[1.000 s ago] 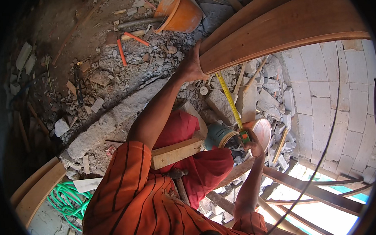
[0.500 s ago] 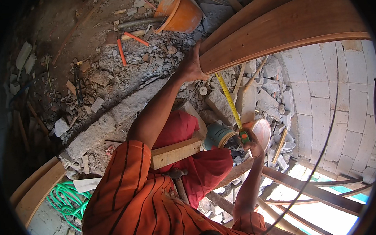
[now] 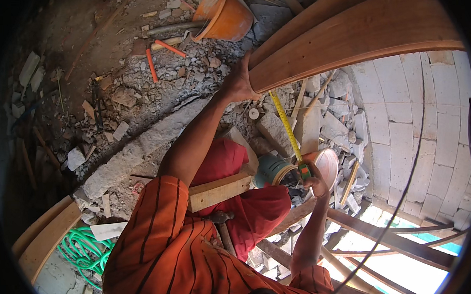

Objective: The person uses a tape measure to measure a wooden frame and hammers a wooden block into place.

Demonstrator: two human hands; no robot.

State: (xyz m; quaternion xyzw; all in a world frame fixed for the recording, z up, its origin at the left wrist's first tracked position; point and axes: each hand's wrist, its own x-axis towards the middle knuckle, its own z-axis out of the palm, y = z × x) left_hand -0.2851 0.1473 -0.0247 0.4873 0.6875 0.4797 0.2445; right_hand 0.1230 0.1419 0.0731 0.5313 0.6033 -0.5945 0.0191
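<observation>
My left hand (image 3: 239,82) is closed around the near end of a long brown wooden plank (image 3: 346,34), thumb below and fingers at its end. A second plank runs alongside behind it. In my right hand (image 3: 315,182) is a green and orange tape measure (image 3: 304,171). Its yellow blade (image 3: 285,125) is pulled out in a straight line up to the plank's lower edge, close to my left hand; how its tip is fixed there is hidden. A short wooden block (image 3: 220,192) lies across my lap, with a hammer (image 3: 220,217) beside it.
Below my right hand stand a teal bucket (image 3: 271,171) and a whitish round pail (image 3: 327,166). An orange bucket (image 3: 223,16) lies tipped among rubble. A pale block wall (image 3: 397,124) rises at right, behind a dark cable (image 3: 416,163). A green hose (image 3: 82,251) coils at left.
Almost nothing differs. My right hand and the tape measure have shifted very slightly; my left hand keeps its hold on the plank.
</observation>
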